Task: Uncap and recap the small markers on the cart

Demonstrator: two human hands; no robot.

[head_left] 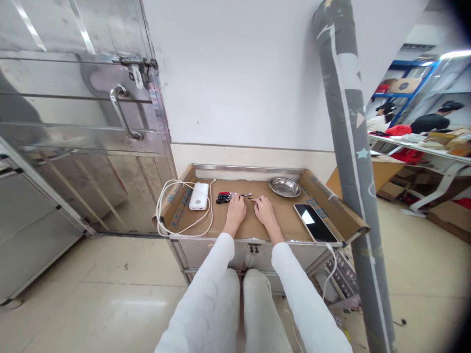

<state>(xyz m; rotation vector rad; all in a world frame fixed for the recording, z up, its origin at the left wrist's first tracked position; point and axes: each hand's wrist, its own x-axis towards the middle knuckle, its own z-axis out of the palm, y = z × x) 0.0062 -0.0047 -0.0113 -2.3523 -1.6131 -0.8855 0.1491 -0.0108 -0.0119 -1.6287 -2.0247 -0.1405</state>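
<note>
My left hand (236,211) rests palm down on the brown cardboard-covered top, its fingers curled together. Just left of it lies a row of several red and black pens (224,198). A small silver-and-dark piece (248,194) shows just past my left fingertips; whether they grip it is unclear. Close by on the right, my right hand (263,211) has its fingers drawn together at a thin dark piece (252,199), too small to name. A shallow round metal dish (285,187) sits beyond my right hand.
A white power bank (199,196) with a looped white cable (159,215) lies at left. At right is a phone (314,223) with a cable attached. A tall grey wrapped roll (353,147) leans beside the cabinet. A metal door (84,108) stands left; people sit far right.
</note>
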